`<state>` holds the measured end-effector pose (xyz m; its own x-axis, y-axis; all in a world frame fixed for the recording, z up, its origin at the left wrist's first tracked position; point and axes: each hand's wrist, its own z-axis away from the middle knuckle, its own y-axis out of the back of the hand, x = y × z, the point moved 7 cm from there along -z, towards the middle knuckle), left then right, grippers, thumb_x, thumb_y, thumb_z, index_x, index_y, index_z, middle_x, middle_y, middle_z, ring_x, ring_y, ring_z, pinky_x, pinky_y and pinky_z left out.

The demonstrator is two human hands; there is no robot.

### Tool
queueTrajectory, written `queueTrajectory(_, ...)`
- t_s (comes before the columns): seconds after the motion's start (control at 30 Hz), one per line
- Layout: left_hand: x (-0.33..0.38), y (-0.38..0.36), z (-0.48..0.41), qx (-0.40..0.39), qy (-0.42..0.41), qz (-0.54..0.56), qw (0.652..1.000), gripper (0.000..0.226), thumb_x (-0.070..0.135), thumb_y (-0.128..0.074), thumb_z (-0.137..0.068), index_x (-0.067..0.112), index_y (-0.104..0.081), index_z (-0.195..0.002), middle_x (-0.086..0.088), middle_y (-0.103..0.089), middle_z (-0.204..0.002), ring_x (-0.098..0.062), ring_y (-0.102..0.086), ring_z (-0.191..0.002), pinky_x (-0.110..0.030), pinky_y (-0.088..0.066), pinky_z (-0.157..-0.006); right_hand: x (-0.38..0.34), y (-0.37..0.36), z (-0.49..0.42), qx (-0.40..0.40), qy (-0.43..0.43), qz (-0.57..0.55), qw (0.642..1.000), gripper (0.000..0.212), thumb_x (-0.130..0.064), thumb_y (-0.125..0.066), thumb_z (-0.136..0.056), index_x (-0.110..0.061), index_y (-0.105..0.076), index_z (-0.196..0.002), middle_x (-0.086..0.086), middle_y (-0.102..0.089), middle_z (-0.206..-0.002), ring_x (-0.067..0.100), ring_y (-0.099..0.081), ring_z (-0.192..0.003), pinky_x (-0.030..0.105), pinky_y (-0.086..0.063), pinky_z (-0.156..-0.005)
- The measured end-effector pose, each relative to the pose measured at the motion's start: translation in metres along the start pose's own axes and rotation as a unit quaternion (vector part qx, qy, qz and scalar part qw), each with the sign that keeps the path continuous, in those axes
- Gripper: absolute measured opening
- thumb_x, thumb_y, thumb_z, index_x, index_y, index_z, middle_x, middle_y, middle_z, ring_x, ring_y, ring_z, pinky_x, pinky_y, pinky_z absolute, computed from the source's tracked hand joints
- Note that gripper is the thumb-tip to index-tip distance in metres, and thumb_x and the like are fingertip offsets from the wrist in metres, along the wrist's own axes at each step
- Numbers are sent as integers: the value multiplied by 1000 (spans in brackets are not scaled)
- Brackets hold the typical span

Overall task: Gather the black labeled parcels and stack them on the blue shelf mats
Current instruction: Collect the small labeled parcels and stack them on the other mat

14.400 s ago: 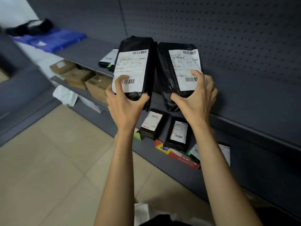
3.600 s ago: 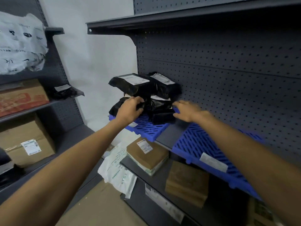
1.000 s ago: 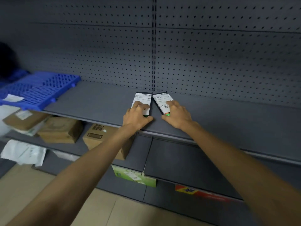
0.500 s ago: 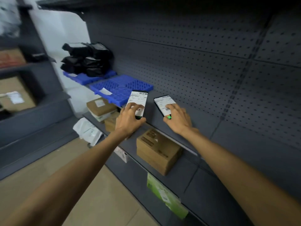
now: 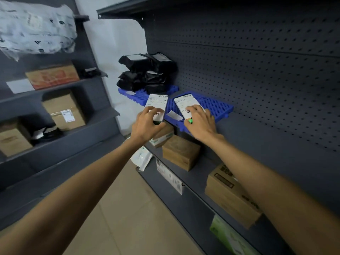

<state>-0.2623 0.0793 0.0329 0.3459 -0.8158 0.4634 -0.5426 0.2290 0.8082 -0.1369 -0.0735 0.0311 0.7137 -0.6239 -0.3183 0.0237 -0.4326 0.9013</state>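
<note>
Nearest, two bare forearms reaching forward over the beige tiled floor (image 5: 128, 208). Below the right arm, brown cardboard boxes (image 5: 181, 152) on the lower grey metal shelf (image 5: 195, 205). Left hand (image 5: 147, 124) clenched around a slim black parcel with a white barcode label (image 5: 157, 105), held tilted in the air in front of the shelf edge. Right hand (image 5: 200, 122) grasping a second black white-labelled parcel (image 5: 184, 104), a green tag showing at its near end, held over the nearer blue slatted plastic mat (image 5: 219, 107); touching or just above it, cannot tell. Farther back, a stack of black labelled bags (image 5: 147, 74) resting on the far blue mat (image 5: 173, 88), against the dark pegboard wall (image 5: 257, 70).
</note>
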Motion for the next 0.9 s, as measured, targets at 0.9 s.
queueTrajectory(0.9, -17, -151, -251, -243, -149, 20, 958, 47, 34, -64, -91, 25, -56, -136, -2, -44, -148, -24, -51, -128, -45, -44, -105, 110, -80, -157, -50, -147, 30, 987, 56, -43, -50, -98, -22, -36, -148, 3, -34, -153, 40, -38, -131, 49, -40, -103)
